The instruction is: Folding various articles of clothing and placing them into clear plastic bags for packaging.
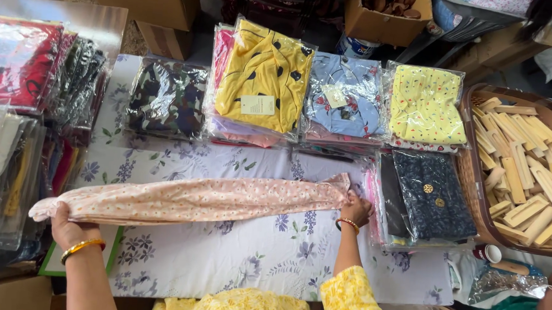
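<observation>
Cloth lies stretched across the middle of the surface [220, 253], a long pink strip of flower-printed fabric [192, 199] folded narrow, running from my left hand [67, 226] near the left edge to my right hand [355, 209] by the stacks of packed clothes. My left hand is closed around its left end, fingers wrapped under the bunched tip; my right hand pinches the other end, pressing it down just beside a dark navy packet [434, 195] in clear plastic. The fabric looks thin, light and limp, so I judge it will sag or twist wherever it is not supported, and it should slide easily over the flowered sheet that covers the surface. It is not fragile, but the fold looks loose, and holding it at both ends, as I do now, seems the surest way to keep it straight; a grip at the middle would let both halves droop. Behind it sit wrapped garments in a row: a camouflage-patterned one [167, 98], a yellow one with dark spots [264, 76], a light blue one [342, 95] and a pale yellow one [424, 105]. To the right a brown basket [470, 178] holds wooden sticks [527, 174].
</observation>
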